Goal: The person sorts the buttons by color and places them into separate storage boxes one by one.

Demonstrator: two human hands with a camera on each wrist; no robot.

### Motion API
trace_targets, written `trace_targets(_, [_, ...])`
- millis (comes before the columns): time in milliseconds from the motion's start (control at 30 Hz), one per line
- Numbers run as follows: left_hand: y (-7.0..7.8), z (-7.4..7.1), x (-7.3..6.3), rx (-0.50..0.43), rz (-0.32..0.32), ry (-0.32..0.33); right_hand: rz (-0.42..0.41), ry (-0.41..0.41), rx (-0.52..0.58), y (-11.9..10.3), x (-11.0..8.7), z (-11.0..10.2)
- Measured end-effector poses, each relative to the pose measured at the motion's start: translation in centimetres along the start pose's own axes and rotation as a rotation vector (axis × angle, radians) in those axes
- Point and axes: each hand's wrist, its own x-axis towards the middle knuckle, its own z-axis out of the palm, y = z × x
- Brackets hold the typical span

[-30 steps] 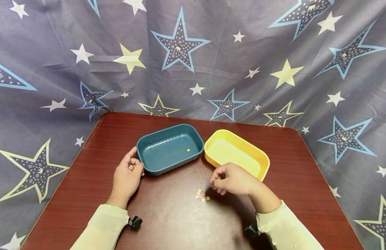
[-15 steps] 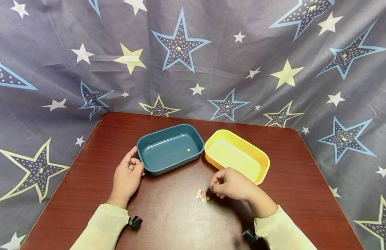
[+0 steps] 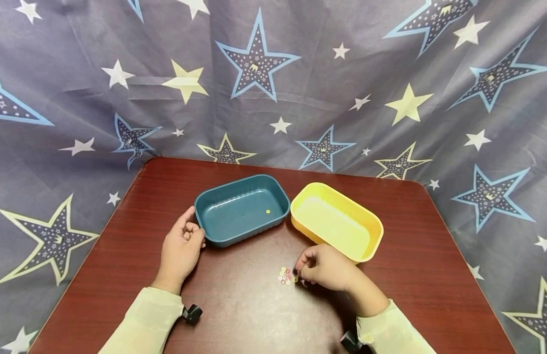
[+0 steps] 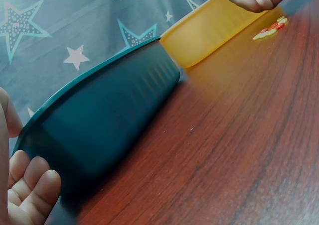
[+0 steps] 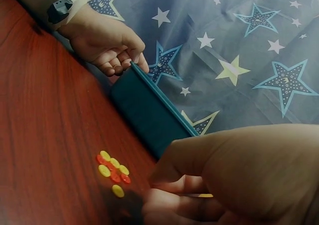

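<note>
At the left end of the teal bin (image 3: 242, 236), my left hand (image 3: 178, 253) holds the corner, with thumb and bent fingers at the wall and rim. One small yellow disc (image 3: 268, 211) lies inside that bin. My right hand (image 3: 328, 268) hovers low over the table, fingers loosely bent and thumb near the index finger, with nothing plainly held. Just left of its fingertips lies a single yellow disc (image 5: 118, 190). Beside that is a small cluster of yellow and red button-like discs (image 5: 113, 168), flat on the table. The yellow bin (image 3: 370, 246) stands behind the right hand.
The two bins stand nearly end to end, their corners meeting at the middle. A reddish-brown table (image 3: 238, 305) carries everything, with a star-patterned grey cloth (image 3: 167, 29) hanging behind and at both sides. A black camera mount (image 3: 192, 314) sits on the left sleeve.
My right hand has moved down and toward me from the yellow bin's front wall, its fingertips now right by the lone yellow disc. The left hand and both bins keep their places.
</note>
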Motion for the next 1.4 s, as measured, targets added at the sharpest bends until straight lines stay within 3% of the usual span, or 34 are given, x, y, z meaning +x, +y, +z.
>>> trace_targets(267, [0.2,0.0,0.0,0.005,-0.023,0.0,-0.02,0.057,-0.135,0.5,-0.2,0.6])
trace_targets(567, [-0.2,-0.5,-0.2,0.03,-0.04,0.006,-0.072,0.078,-0.152,0.8,-0.3,1.4])
trace_targets(1400, [-0.4,0.0,0.1,0.028,-0.019,-0.009,-0.104,0.139,-0.245,1.0,-0.8,2.0])
